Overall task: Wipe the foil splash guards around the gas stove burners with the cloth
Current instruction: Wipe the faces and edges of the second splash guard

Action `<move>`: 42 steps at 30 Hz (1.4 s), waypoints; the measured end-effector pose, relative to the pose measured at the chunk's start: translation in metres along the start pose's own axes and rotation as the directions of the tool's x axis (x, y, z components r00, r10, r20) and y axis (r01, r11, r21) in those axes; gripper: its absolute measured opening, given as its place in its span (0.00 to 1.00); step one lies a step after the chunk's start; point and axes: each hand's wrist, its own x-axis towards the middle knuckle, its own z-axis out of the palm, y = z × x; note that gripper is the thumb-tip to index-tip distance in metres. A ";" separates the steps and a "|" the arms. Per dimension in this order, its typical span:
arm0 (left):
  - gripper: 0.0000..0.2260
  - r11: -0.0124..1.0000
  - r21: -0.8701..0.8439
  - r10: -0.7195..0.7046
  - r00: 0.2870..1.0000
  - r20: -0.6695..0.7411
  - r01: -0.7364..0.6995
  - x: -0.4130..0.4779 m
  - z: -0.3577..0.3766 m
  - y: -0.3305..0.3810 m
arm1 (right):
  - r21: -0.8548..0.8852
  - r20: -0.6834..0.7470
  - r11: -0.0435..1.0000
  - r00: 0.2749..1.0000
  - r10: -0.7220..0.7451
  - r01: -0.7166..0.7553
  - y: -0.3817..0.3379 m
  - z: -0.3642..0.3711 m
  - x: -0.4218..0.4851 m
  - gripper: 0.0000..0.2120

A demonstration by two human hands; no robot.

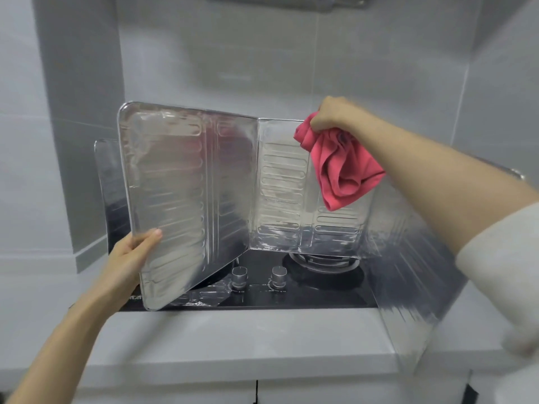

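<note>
A folded silver foil splash guard (180,199) stands around the black gas stove (320,290). My left hand (131,258) grips the left panel's lower outer edge, thumb on its inner face, and the panel swings inward over the left burner. The back panel (280,185) stands behind the right burner (323,260). My right hand (329,115) holds a bunched red cloth (341,167) at the back panel's top right corner, most of the cloth hanging in front of the foil. A right side panel (408,272) runs forward under my right forearm.
Two metal knobs (239,275) sit at the stove's front. A second foil sheet (108,182) stands behind the left panel against the grey tiled wall. A grey countertop (248,339) runs along the front. A range hood's edge shows at the top.
</note>
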 end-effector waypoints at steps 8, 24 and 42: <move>0.04 0.965 0.203 0.210 0.954 -0.215 -0.167 0.002 0.009 0.008 | 0.098 -0.094 0.995 0.996 -0.009 0.018 -0.009 0.027 0.007 0.16; 0.28 0.147 0.941 0.916 0.401 -0.013 -0.305 0.028 0.056 0.064 | 0.200 -0.194 0.970 0.976 -0.102 0.141 -0.003 0.049 0.017 0.15; 0.19 0.023 0.872 0.758 0.577 0.304 -0.490 0.159 0.159 0.084 | 0.373 -0.235 0.879 0.947 -0.221 0.298 0.019 0.063 0.035 0.17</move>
